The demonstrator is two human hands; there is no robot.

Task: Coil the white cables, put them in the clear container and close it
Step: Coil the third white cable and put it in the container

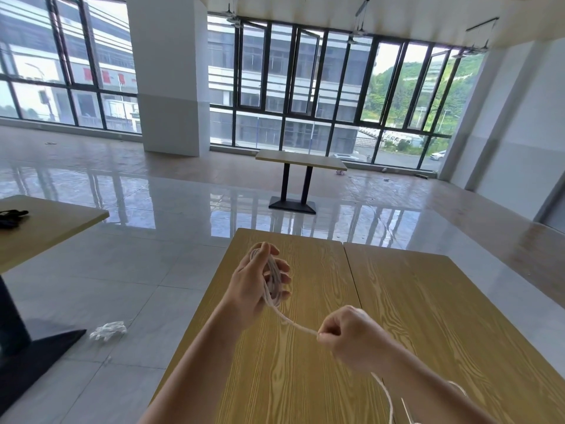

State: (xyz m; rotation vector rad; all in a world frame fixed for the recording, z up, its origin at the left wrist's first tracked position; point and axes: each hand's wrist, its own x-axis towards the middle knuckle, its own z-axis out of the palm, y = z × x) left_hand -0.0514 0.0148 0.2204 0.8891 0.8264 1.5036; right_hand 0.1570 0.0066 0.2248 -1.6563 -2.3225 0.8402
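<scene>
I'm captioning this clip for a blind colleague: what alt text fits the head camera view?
Over a wooden table, a person's left hand holds loops of white cable wound around its fingers, while the closed right hand pulls a strand taut from the coil, the rest trailing off below. Behind lie a glossy tiled floor, more tables and tall windows.
</scene>
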